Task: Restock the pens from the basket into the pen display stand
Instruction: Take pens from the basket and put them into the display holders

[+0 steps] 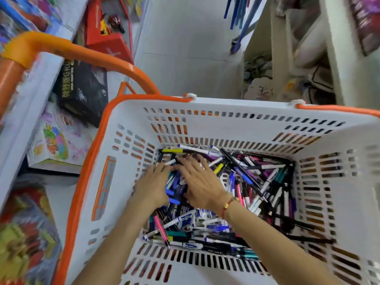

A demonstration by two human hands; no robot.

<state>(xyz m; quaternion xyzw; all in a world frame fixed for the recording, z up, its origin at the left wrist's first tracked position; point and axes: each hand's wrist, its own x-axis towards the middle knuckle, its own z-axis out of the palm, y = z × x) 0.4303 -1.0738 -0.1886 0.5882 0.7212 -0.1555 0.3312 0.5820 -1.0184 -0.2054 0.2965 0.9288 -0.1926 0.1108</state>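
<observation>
Two hands reach into the basket (236, 105) near its far left corner: the left hand (153, 186) and right hand (200, 182) lie spread over the loose pens (257, 182), probably gathering a bunch together. No display stand shows.

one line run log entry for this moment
stage: gathering | left hand: on pens | right hand: on pens | basket: full | stand: unseen
</observation>
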